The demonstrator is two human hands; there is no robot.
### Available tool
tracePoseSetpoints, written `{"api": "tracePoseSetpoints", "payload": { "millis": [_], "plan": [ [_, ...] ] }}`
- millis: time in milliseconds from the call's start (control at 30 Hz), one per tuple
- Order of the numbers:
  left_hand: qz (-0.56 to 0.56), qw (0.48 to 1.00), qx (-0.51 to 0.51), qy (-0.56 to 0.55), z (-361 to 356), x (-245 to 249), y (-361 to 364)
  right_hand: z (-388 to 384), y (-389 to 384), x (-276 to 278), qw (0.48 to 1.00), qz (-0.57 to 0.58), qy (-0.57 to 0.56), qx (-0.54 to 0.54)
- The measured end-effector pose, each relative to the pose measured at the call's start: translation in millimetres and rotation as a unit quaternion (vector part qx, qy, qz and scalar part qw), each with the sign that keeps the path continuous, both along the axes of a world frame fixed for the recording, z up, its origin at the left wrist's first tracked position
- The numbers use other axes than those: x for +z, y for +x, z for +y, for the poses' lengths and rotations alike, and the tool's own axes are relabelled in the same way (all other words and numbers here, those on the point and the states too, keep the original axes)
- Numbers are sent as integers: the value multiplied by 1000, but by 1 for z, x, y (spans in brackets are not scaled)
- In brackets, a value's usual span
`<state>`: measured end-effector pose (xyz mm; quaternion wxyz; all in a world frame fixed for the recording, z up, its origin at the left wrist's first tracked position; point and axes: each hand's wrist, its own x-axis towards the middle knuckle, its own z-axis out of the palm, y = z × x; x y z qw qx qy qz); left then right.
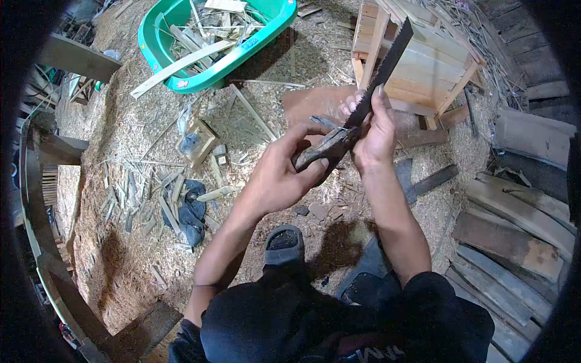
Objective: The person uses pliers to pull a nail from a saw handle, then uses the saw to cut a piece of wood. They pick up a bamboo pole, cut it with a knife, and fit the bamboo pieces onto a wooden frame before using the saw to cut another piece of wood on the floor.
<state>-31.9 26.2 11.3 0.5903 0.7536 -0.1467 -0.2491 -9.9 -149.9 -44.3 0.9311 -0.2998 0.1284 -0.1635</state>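
Observation:
A handsaw (390, 60) with a dark toothed blade and a worn wooden handle is held up in front of me, its tip pointing to the upper right. My left hand (279, 175) is closed around the handle, thumb along its near side. My right hand (376, 136) grips the blade close to the handle, with its thumb on one face and fingertips showing past the toothed edge. A small bluish-grey piece (324, 121) sticks out by my left index finger; its kind I cannot make out.
A green tub (224, 69) of wood scraps stands at the upper left. A slatted wooden crate (423, 72) is at the upper right, beside a brown board (308, 106). Planks (508, 242) are stacked at right. Wood shavings, offcuts and a dark cloth (192, 212) lie on the ground.

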Motion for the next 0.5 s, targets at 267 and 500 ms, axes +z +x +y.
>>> {"api": "tracePoseSetpoints", "payload": {
  "millis": [267, 500],
  "plan": [
    [16, 1000, 11, 9, -6, 0, -3, 0, 4, -1, 998, -35, -23, 38],
    [-96, 975, 124, 159, -1, -57, 7, -35, -11, -65, 680, 72, -727, 56]
  ]
}}
